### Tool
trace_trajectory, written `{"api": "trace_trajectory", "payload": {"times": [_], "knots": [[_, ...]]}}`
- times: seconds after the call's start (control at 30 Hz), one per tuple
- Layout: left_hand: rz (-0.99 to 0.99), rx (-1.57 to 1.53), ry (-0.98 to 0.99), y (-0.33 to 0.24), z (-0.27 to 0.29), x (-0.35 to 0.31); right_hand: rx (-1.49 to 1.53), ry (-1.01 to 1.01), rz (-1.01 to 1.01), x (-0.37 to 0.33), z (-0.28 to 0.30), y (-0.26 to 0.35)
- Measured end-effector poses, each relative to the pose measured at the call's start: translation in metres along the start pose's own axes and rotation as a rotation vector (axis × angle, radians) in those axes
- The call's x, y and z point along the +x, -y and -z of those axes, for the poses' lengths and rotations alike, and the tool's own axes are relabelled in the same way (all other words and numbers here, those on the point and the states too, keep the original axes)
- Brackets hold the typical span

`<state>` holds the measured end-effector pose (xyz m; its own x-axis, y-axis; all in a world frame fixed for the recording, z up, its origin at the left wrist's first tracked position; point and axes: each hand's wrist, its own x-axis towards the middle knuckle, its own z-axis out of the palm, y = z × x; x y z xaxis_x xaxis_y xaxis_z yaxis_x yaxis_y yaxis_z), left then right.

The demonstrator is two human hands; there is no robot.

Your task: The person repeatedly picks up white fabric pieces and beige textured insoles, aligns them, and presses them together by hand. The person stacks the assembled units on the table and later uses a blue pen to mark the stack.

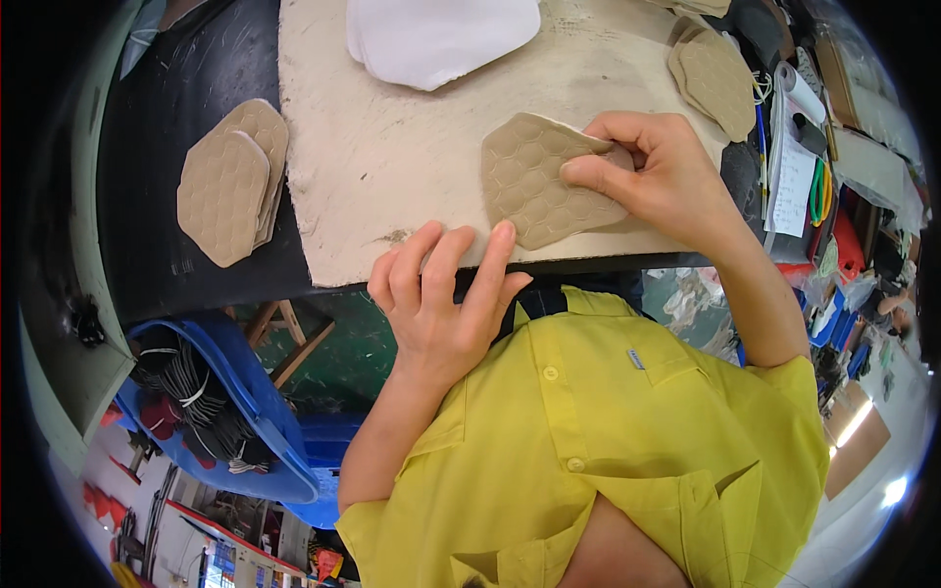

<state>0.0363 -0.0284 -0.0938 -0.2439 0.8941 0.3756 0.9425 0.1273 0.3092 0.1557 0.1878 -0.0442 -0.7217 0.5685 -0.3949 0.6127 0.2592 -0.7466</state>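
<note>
A tan padded piece with a hexagon pattern (539, 181) lies on the pale board (382, 147) near its front edge. My right hand (667, 171) pinches its right side between thumb and fingers, and the edge there is lifted and bent. My left hand (436, 304) rests at the board's front edge with its fingers spread. Its index fingertip is at the piece's lower left corner. Similar tan pieces (223, 196) are stacked at the left on the black table surface. Another small stack of tan pieces (718, 83) sits at the board's right side.
White rounded sheets (441, 39) are piled at the board's far edge. A blue bin (284, 451) with bundled dark cords stands below the table at left. An open notebook (789, 171), pens and green and yellow rings crowd the right side.
</note>
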Motion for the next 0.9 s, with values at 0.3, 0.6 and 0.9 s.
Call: {"api": "trace_trajectory", "payload": {"times": [0.3,0.6,0.9], "knots": [[-0.085,0.000,0.240,-0.023,-0.008,0.052,-0.191,-0.426,0.530,-0.019,-0.019,-0.014],[-0.064,-0.037,0.348,-0.027,-0.006,0.050,0.113,-0.222,-0.028,-0.021,0.001,-0.012],[0.159,-0.657,-0.067,-0.002,0.009,0.056,0.146,-0.122,0.258,-0.023,0.010,-0.006]]}}
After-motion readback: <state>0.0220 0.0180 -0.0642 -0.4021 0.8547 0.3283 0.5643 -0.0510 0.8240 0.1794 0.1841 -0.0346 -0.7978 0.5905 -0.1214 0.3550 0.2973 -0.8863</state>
